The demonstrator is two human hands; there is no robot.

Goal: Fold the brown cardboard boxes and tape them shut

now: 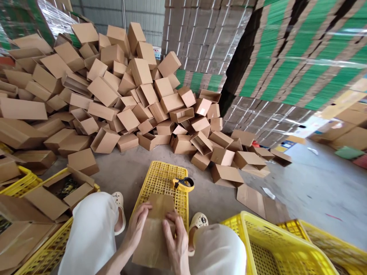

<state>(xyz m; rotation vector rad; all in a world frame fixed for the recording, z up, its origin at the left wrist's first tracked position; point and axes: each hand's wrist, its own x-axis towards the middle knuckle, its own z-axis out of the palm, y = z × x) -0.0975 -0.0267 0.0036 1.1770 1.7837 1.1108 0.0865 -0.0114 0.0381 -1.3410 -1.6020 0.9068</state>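
Carton [153, 236], tape dispenser [183, 185] beyond, piled boxes [140, 71], crates [286, 240]

A yellow crate [157, 173] carries a cardboard box [154, 238] and tape dispenser [180, 185].

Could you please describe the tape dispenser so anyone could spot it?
In front of the box heap, find the yellow crate between pale clogs. At its right edge, past the taped box, lies the tape dispenser, yellow but set apart by its black ring.
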